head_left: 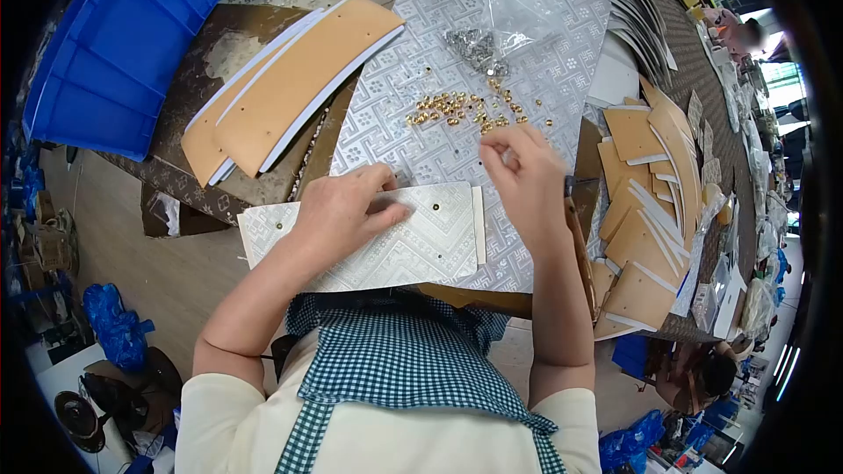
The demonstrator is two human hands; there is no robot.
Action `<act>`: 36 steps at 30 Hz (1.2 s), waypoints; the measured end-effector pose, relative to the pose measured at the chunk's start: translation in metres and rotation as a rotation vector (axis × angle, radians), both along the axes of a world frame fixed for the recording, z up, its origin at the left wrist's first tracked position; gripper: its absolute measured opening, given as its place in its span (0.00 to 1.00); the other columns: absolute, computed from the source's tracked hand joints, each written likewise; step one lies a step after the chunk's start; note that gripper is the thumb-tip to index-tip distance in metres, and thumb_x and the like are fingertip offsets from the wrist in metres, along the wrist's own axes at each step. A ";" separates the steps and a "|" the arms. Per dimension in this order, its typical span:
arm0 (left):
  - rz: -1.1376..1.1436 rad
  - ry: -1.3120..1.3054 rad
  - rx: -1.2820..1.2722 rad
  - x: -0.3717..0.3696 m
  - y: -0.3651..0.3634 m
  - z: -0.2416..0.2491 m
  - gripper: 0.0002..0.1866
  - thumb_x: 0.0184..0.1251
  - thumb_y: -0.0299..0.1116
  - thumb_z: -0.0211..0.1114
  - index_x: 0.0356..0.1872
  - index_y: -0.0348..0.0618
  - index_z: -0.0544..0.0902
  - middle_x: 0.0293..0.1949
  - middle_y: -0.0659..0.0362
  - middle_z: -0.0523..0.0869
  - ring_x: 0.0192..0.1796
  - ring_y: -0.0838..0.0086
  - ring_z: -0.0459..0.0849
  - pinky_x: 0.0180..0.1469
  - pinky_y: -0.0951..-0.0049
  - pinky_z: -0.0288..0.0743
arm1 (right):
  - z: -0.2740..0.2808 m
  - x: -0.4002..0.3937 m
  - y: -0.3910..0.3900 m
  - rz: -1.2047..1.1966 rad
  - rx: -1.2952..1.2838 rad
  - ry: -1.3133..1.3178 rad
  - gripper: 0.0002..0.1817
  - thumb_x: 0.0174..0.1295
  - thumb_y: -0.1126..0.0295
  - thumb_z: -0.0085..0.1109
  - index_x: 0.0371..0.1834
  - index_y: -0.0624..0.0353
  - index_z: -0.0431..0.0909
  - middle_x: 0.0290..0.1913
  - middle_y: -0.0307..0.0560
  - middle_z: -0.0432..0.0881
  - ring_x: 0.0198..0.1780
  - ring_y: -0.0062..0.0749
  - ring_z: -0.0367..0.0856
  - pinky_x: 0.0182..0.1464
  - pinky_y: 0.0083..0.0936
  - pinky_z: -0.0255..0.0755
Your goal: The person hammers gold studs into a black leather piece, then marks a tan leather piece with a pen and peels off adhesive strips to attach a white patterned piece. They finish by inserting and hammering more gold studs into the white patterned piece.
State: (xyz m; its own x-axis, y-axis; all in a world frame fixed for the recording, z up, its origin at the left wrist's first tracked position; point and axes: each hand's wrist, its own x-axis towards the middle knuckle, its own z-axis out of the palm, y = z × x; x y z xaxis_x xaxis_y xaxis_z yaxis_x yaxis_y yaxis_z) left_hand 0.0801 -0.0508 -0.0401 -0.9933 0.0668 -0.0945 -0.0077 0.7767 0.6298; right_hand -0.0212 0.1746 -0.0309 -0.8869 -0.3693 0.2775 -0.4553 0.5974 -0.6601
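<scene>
A pale patterned panel (pixel 413 250) lies at the front of the work surface, close to my apron. Two small round brass-coloured fittings, a right one (pixel 436 206) and a left one (pixel 279 226), show on it, along with a small dark hole. My left hand (pixel 338 215) rests on the panel with curled fingers at its far edge and the thumb on its face. Over the surface to the right, my right hand (pixel 525 171) has thumb and fingertips pinched together; what is between them is hidden. Just beyond it lie scattered gold-coloured rivet-like pieces (pixel 452 107).
Silver pieces spill from a clear plastic bag (pixel 518 13) at the far side. Tan curved panels (pixel 307 79) are stacked at left beside a blue bin (pixel 123 48). More tan panels (pixel 645 228) are piled at right, below a fanned stack of grey sheets (pixel 619 4).
</scene>
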 end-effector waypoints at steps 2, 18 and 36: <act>0.057 -0.038 0.047 0.007 -0.007 0.005 0.17 0.62 0.47 0.71 0.41 0.45 0.82 0.37 0.56 0.89 0.38 0.62 0.89 0.39 0.62 0.81 | -0.016 -0.015 -0.027 0.087 -0.023 0.003 0.02 0.62 0.71 0.64 0.37 0.53 0.82 0.39 0.42 0.83 0.35 0.42 0.84 0.38 0.35 0.77; 0.620 0.104 0.464 0.030 -0.078 -0.011 0.12 0.64 0.28 0.74 0.42 0.36 0.80 0.37 0.67 0.81 0.39 0.86 0.77 0.45 0.86 0.72 | -0.028 0.006 -0.032 0.134 0.065 -0.133 0.03 0.59 0.72 0.66 0.35 0.56 0.83 0.35 0.42 0.84 0.34 0.39 0.85 0.37 0.33 0.77; 0.599 0.207 0.525 0.024 -0.072 -0.013 0.15 0.62 0.32 0.77 0.41 0.36 0.81 0.33 0.69 0.79 0.33 0.88 0.71 0.37 0.85 0.67 | -0.026 0.011 -0.024 0.154 0.051 -0.194 0.02 0.60 0.71 0.66 0.34 0.55 0.82 0.36 0.43 0.82 0.36 0.38 0.86 0.39 0.34 0.78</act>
State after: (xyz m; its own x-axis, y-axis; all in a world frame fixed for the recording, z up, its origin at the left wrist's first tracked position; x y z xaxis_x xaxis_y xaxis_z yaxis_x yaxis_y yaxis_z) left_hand 0.1043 -0.1229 -0.0536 -0.8684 -0.4957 -0.0097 -0.1712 0.2815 0.9442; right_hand -0.0101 0.1509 -0.0567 -0.8537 -0.5137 0.0849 -0.4114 0.5656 -0.7148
